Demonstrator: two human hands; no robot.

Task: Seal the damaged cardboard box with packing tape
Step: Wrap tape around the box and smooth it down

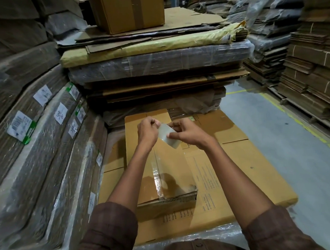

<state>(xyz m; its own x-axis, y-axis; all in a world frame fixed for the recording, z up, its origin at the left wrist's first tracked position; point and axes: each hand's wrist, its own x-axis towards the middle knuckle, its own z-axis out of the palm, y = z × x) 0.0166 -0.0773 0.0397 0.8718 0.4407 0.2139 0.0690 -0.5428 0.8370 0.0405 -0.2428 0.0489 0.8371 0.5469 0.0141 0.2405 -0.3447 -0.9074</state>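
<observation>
Largest in view, tall plastic-wrapped stacks of flattened brown cardboard [35, 132] wall in the left and far sides, and more bare cardboard stacks [316, 88] line the right beyond a grey concrete floor with a yellow painted line [277, 137]. A sealed brown carton [130, 11] sits on top of the far stack. In front of the person a large flat brown cardboard sheet with printed text [230, 169] lies on a wrapped pallet load, serving as the table. On it rests the damaged brown cardboard box [163, 179], its near edge torn so that the corrugation shows, with glossy clear tape already along its centre seam. Above the box, the left hand [148, 131] and the right hand [188, 133] each pinch one end of a short strip of clear packing tape [167, 135], fingers curled, each grip closed on the strip, which hangs free of the cardboard. Judged risks: the loose strip may fold and stick to itself or to the fingers, or land crooked and miss the torn edge; wrinkles would weaken the seal. The close-packed stack on the left leaves little elbow room, and no tape roll is seen
</observation>
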